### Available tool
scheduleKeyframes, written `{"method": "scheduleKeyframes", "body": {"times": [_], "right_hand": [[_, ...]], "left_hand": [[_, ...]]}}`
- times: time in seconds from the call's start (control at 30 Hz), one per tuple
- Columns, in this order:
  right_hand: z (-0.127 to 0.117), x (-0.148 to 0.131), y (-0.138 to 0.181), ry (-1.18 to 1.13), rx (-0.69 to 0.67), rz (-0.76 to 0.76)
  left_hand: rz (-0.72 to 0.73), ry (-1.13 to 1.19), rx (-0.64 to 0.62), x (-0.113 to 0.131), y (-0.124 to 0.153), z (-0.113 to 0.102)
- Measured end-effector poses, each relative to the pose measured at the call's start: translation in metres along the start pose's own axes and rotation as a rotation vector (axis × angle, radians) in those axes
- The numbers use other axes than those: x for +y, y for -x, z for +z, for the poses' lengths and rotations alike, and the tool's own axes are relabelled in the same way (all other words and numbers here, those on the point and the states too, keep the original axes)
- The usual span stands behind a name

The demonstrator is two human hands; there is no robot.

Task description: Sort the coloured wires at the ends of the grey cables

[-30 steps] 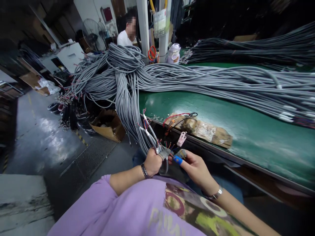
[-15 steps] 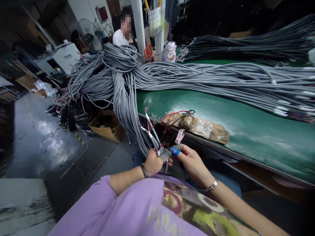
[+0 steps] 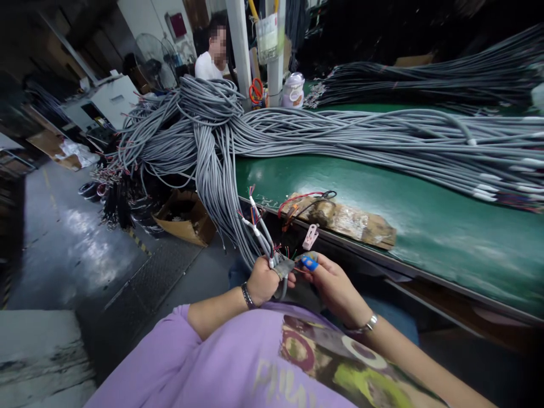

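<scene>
My left hand is closed around several grey cables, its thumb wrapped in grey tape. White-banded cable ends with thin coloured wires stick up above this hand. Just to the right, my right hand pinches a thin reddish wire at a cable end. Blue tape covers one of its fingertips, and grey wrapping covers another finger. Beyond the right hand, a pink clip stands at the bench's front edge.
A long bundle of grey cables lies across the green bench and hangs over its left end. A taped cardboard strip lies along the front edge. A cardboard box stands on the floor. Behind the bench is another person.
My right hand has shifted slightly right, away from the left hand, and a thin reddish wire now shows between them. The left hand keeps its grip, tilted slightly.
</scene>
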State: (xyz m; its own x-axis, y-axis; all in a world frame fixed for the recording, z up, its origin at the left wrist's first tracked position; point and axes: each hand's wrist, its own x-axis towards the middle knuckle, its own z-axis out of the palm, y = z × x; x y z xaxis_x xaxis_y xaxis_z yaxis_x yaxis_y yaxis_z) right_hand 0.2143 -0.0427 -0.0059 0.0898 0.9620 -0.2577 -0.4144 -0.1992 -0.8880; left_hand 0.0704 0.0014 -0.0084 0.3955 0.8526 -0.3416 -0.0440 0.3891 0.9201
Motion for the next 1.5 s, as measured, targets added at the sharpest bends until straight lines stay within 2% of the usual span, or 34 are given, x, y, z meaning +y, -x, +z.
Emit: {"method": "scheduleKeyframes", "body": {"times": [0.2,0.3,0.4,0.47,0.57,0.63,0.7,0.8,0.97,1.2,1.37,1.5], "right_hand": [[-0.024,-0.005,-0.019,-0.158,0.026,0.030],[-0.025,-0.017,-0.028,-0.161,-0.064,0.095],[-0.019,-0.027,-0.032,-0.116,-0.137,0.054],[-0.016,-0.029,-0.033,-0.038,-0.054,-0.045],[-0.013,-0.025,-0.034,0.081,0.162,-0.190],[-0.012,-0.023,-0.036,0.068,0.159,-0.182],[-0.010,-0.023,-0.038,-0.033,0.046,-0.088],[-0.006,-0.025,-0.041,-0.192,-0.050,0.019],[-0.004,-0.024,-0.047,-0.271,-0.012,-0.007],[-0.003,-0.023,-0.044,-0.270,-0.033,0.020],[-0.004,-0.028,-0.036,-0.247,-0.088,0.070],[-0.005,-0.030,-0.036,-0.294,-0.053,0.085]], "left_hand": [[-0.045,0.082,-0.154,0.010,-0.008,-0.005],[-0.058,0.098,-0.226,0.020,-0.012,-0.002],[-0.076,0.101,-0.256,0.030,-0.016,0.005],[-0.093,0.086,-0.272,0.034,-0.018,0.009],[-0.115,0.053,-0.296,0.035,-0.022,0.011],[-0.118,0.042,-0.308,0.034,-0.024,0.011],[-0.115,0.037,-0.321,0.034,-0.025,0.011],[-0.115,0.031,-0.318,0.035,-0.026,0.012],[-0.127,0.023,-0.305,0.031,-0.029,0.010],[-0.107,-0.042,-0.327,0.021,-0.032,0.007],[-0.068,-0.100,-0.272,0.027,-0.019,0.010],[-0.019,-0.128,-0.223,0.027,-0.005,0.012]]}}
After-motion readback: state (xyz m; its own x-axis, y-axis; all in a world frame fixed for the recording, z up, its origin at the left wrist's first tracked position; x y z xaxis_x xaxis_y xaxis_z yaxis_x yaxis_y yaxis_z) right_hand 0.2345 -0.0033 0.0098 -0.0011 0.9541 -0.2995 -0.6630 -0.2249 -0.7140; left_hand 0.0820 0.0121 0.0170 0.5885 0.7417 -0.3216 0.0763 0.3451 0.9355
